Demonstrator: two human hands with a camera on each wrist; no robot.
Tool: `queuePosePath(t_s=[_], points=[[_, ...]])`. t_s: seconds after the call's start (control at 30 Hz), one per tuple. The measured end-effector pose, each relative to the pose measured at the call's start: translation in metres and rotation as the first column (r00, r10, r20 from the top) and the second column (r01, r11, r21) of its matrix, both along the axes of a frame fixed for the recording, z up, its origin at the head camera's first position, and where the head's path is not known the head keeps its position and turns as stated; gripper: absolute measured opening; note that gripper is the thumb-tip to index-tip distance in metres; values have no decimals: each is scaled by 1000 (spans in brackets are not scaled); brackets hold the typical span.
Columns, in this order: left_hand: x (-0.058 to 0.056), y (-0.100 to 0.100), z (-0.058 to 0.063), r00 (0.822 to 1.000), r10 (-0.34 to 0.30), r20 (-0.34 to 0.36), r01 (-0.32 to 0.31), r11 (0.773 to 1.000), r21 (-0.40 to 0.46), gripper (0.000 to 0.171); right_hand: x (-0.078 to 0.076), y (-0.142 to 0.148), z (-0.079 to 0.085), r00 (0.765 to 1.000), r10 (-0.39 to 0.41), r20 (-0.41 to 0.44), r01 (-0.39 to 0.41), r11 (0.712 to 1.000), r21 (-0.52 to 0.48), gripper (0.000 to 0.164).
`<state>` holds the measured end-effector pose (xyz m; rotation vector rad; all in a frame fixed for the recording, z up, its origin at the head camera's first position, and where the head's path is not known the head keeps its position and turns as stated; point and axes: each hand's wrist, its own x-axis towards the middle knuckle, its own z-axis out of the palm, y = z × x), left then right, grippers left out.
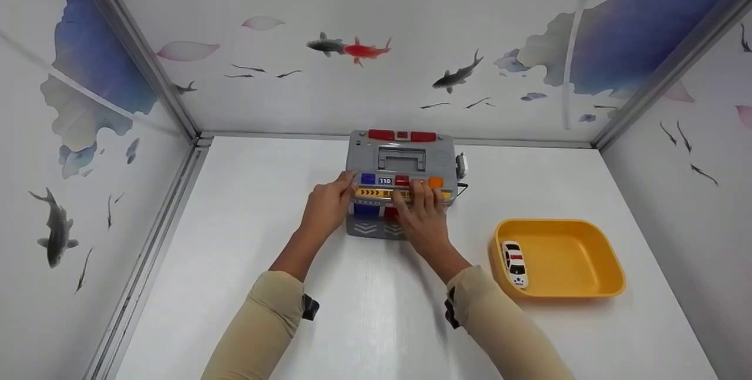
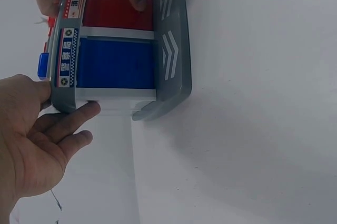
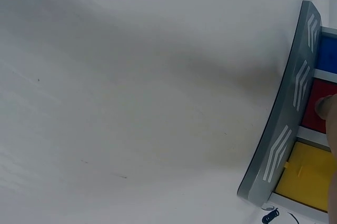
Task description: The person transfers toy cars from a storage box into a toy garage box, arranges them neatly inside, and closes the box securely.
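Observation:
A grey toy garage (image 1: 402, 160) with a carry handle on its roof stands at the back of the table. Its front has blue (image 2: 117, 63), red (image 2: 121, 11) and yellow (image 3: 308, 174) doors above a grey ramp (image 3: 284, 124) with white chevrons. My left hand (image 1: 328, 207) grips the roof's left front corner, thumb above and fingers beneath the ledge. My right hand (image 1: 424, 215) holds the front roof edge right of the middle, fingers on top and thumb down over the red door. Only part of the right hand's thumb side shows in the right wrist view.
At the right of the table sits a yellow tray (image 1: 614, 286), with a white toy car (image 1: 514, 264) inside against its left wall. A small white part (image 1: 462, 165) sticks out from the garage's right side. Printed wall panels (image 1: 411, 92) enclose the back and sides.

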<state>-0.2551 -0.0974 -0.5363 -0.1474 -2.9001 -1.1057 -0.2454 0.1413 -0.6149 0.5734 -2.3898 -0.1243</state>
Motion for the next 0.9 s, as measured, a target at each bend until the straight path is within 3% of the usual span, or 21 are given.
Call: queuePosePath(t_s=[0.27,0.6,0.9], points=[[0,-1,0,1000,-4,-8,4,1000,-1,45,-1,-1,-2,999,19,-34,-20,1000,-22,72],[2,-1,0,1000,-11,9,11,1000,-5,47,-1,-1,-2,1000,3,-17,-3,1000,-16,73],[0,-3,-2,999,-34,-40,34,999,13,45,-6,-2,-5,994,31,-105,-36,998,-46,65]])
